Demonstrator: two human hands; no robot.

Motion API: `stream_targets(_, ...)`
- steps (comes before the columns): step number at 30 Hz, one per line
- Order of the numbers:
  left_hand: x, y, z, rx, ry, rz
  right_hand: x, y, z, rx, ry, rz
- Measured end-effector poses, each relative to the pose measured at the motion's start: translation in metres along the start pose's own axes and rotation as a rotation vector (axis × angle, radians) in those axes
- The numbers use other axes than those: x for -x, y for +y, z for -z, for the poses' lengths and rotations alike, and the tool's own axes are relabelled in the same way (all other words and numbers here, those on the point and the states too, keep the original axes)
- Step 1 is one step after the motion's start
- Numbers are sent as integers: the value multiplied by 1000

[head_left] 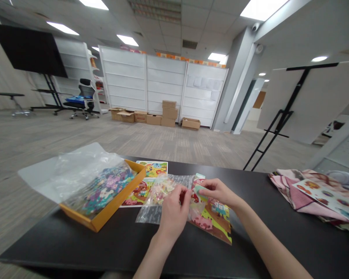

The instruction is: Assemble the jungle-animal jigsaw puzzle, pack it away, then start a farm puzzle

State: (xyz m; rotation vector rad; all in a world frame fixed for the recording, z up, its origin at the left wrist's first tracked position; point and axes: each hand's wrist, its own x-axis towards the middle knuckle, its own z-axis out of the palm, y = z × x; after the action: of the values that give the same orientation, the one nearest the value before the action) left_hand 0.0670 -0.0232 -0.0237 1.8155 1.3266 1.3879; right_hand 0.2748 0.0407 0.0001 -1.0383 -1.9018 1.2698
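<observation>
My left hand (174, 209) is closed in a pinch at a clear plastic bag (151, 207), whose film spreads on both sides of it. Colourful puzzle pieces (164, 190) show through the film. Between the thumb and fingers of my right hand (218, 192) is a small pale green puzzle piece (197, 189), just right of the bag. Below both hands lies a partly joined puzzle (212, 223) with a pink pig and a farm scene, partly covered by the bag and my right hand. Behind the bag a printed picture sheet (154, 167) lies flat, partly hidden.
A tilted yellow box (113, 207) at left holds a large bag of puzzle pieces (107, 190), with clear film flaring outward. At right, folded pink cloth (305, 201) lies under a printed sheet (328, 197). All rest on the black table (258, 221); cardboard boxes (168, 112) stand far behind.
</observation>
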Motion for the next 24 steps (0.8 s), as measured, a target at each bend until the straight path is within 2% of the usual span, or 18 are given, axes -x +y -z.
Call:
stream_targets(5,5,1,-5,-222,42,-215,-7,15,-26,-125,57,-109)
stream_targets(10,6,3,-6,-273,63,-317,-11,19,-45,-230,116,-8)
stream_targets(12,6,2,-5,-274,80,-329,-11,13,-48,-219,96,50)
stream_targets(14,5,0,-3,-279,101,-319,-11,8,-44,-168,91,107)
stream_targets(16,5,-1,0,-297,108,-275,-12,9,-34,-90,179,130)
stream_targets(21,7,0,2,-346,58,-185,-19,44,6,244,652,76)
stream_targets(24,8,3,2,-378,31,-189,-24,73,22,644,626,5)
